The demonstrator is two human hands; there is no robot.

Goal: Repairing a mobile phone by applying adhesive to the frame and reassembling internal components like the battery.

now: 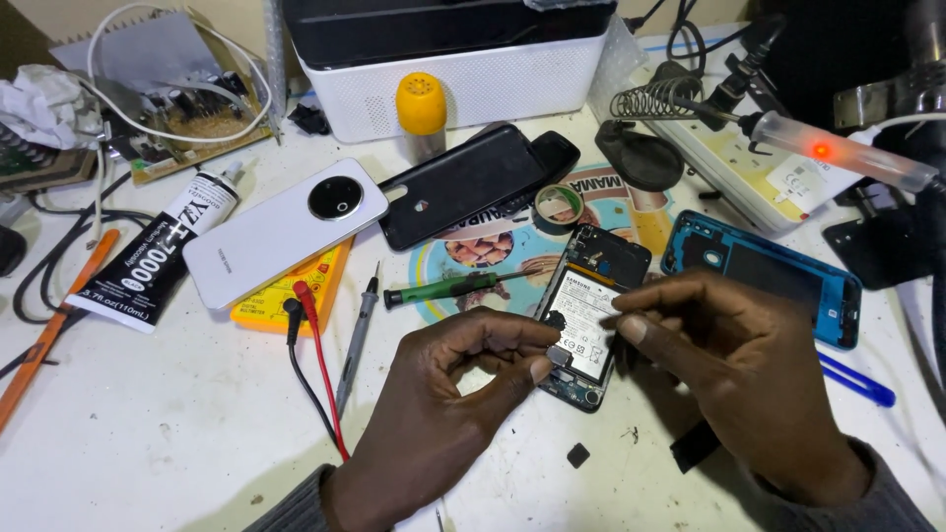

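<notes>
Pinched between left hand (448, 379) thumb and forefinger sits a small grey metal part (558, 355), over the opened black phone with exposed white battery (589, 315) on the white table (148, 424); the right hand (734, 360) fingertips steady the phone's edge, gripping nothing.

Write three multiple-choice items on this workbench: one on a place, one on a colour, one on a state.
1. Where does the green-handled screwdriver lie?
A. Left of the opened phone
B. On the blue back cover
C. Inside the white box

2. What colour is the bottle cap?
A. Red
B. Yellow
C. Black

3. What state is the phone under the hands in?
A. Sealed, screen up
B. Back off, battery showing
C. Wrapped in paper

Answers: 1 A, the screwdriver lies on the table just left of the phone. 2 B, the cap by the white box is yellow. 3 B, the white battery shows between the left hand and right hand.
</notes>
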